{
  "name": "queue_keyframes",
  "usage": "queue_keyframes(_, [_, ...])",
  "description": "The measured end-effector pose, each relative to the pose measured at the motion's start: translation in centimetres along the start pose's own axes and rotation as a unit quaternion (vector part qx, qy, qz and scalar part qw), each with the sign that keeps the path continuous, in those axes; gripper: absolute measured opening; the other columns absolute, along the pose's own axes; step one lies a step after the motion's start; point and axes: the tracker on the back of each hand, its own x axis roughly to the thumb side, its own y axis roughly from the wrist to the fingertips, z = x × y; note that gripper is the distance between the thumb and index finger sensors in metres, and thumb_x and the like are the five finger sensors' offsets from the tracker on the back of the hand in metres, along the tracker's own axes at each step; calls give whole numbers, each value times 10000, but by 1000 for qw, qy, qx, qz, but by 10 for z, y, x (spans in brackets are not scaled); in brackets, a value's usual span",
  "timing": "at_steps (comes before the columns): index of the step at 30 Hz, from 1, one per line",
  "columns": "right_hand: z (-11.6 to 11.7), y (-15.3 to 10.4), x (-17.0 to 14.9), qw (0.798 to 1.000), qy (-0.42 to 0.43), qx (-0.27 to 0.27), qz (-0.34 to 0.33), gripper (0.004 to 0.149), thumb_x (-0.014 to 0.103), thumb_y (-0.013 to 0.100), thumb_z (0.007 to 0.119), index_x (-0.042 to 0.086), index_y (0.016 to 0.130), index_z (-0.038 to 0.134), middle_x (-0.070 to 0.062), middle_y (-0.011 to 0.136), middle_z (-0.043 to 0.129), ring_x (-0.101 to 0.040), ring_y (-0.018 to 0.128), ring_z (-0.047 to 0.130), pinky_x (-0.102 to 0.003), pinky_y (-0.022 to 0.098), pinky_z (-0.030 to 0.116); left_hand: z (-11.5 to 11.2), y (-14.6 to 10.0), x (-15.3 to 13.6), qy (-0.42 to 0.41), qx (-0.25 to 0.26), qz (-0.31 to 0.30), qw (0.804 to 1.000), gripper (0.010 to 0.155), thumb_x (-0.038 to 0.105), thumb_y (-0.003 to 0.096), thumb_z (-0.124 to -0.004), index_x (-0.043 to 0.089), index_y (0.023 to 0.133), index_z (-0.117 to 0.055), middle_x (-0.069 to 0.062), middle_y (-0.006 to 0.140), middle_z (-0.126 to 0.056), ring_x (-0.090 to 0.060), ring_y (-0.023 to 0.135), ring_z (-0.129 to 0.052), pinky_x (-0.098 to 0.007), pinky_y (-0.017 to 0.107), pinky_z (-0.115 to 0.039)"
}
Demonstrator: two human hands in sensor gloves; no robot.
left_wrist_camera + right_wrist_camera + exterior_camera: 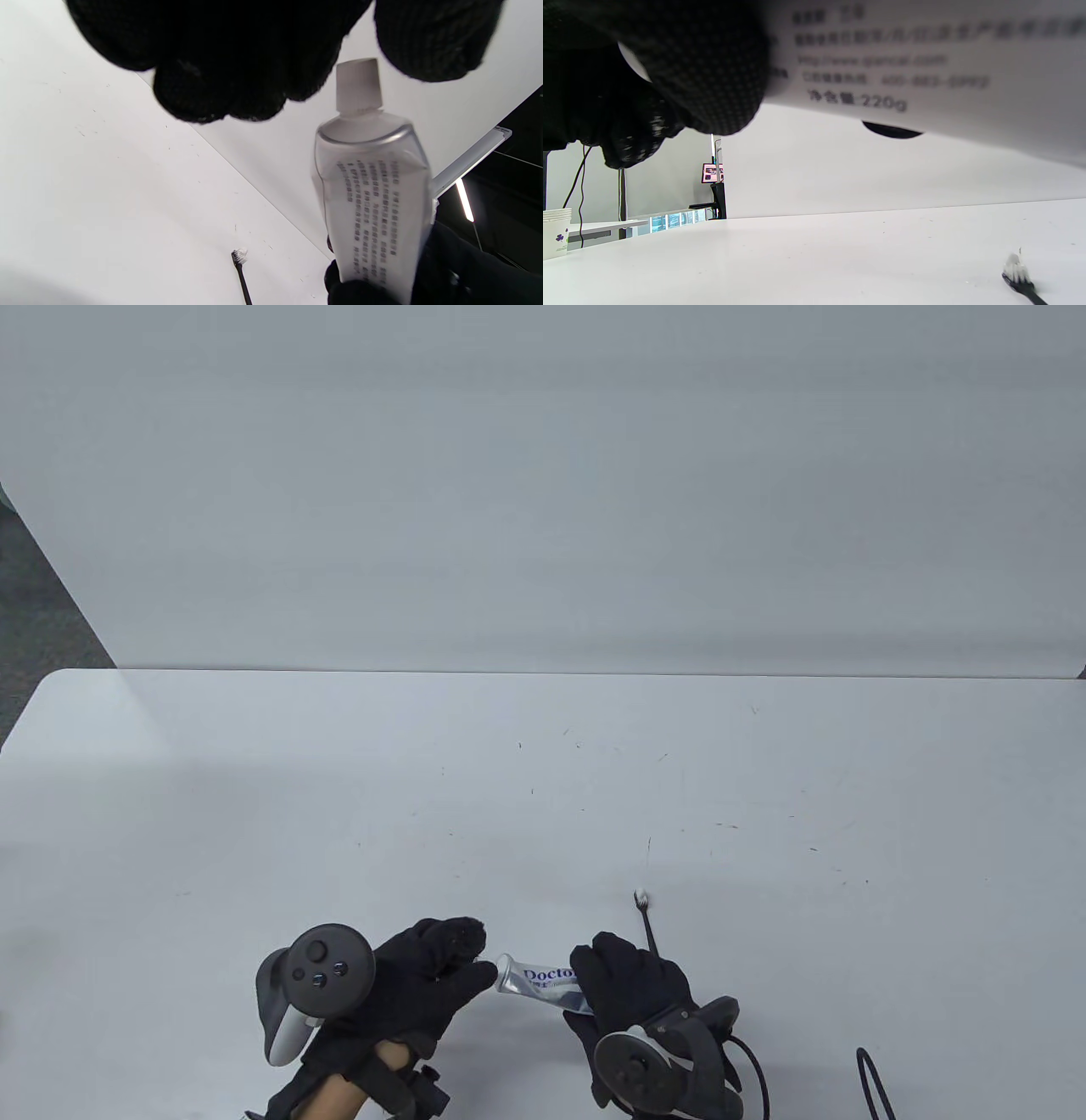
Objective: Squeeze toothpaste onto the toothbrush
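Note:
My right hand (628, 988) grips a silver and white toothpaste tube (543, 984) low over the table's near edge, with the cap end pointing left. In the left wrist view the tube (375, 199) carries its white cap (358, 84). My left hand (433, 976) is at the cap end, with its fingers (212, 63) and thumb (432, 38) spread on either side of the cap and a gap showing. A black toothbrush (646, 923) lies on the table just beyond my right hand. Its bristles carry something white in the left wrist view (239, 255) and the right wrist view (1016, 269).
The white table (543, 780) stretches away to a pale wall. A black cable (874, 1082) loops at the near right edge. In the right wrist view a paper cup (555, 237) stands far off on the left.

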Motion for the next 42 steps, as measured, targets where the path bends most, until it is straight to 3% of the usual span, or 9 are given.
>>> queue_keyframes(3, [1,0,2,1000,-7,1,-4,648,400,321,909,75,865,768,-196,859,807,-448,652,891,-613,439,803,0,0,4,14,4,-5,1000,461,501,398,-850,200,737,-934,-129,673,-1007,-343,507,-1006,-576,429,-806])
queue_keyframes(9, [1,0,1,1000,-6,5,-2,651,398,322,906,64,864,766,-198,858,807,-451,651,891,-614,438,804,-1,1,9,0,-39,-56,998,540,290,397,-901,217,916,-770,-129,882,-869,-360,701,-924,-601,541,-745])
queue_keyframes(13, [0,0,1,1000,-4,2,-1,654,396,323,903,57,864,764,-201,857,806,-453,648,893,-613,434,806,-3,1,-3,-5,-29,1,1000,670,624,373,-800,219,906,-784,-139,868,-878,-370,668,-933,-580,509,-765])
queue_keyframes(17, [1,0,2,1000,-10,8,-4,646,400,328,902,63,862,767,-199,858,808,-449,650,891,-610,437,805,-2,2,0,13,-18,1,1000,469,512,407,-828,200,744,-921,-126,688,-996,-347,520,-1001,-576,433,-804])
queue_keyframes(23, [3,0,0,1000,8,23,0,646,401,328,902,57,859,771,-202,851,814,-451,639,897,-609,428,810,-3,3,7,19,-62,-38,997,534,304,415,-881,210,924,-749,-138,904,-844,-368,726,-907,-605,556,-733])
queue_keyframes(26, [3,0,0,1000,11,22,2,647,399,330,900,52,860,771,-206,851,814,-454,637,898,-609,425,811,-4,3,-1,-11,-63,-11,998,687,527,398,-874,217,981,-684,-137,945,-804,-377,746,-886,-593,553,-733])
queue_keyframes(31, [5,-1,4,1000,-4,28,-8,639,401,337,897,59,862,771,-202,855,812,-451,645,893,-610,434,807,-4,4,-3,30,-47,21,998,489,530,415,-816,205,769,-903,-126,708,-985,-347,534,-997,-572,441,-802])
queue_keyframes(37, [7,0,4,999,14,41,-7,640,405,347,885,54,867,762,-206,856,807,-450,638,894,-605,427,811,-3,2,3,29,-31,8,999,466,423,402,-832,181,797,-881,-145,720,-968,-343,542,-989,-577,452,-796])
queue_keyframes(42, [13,2,-2,986,123,115,18,647,403,345,883,28,858,763,-223,837,813,-453,589,892,-597,396,816,-2,3,2,13,-41,0,999,458,355,381,-825,165,795,-880,-166,719,-962,-354,545,-982,-590,461,-788])
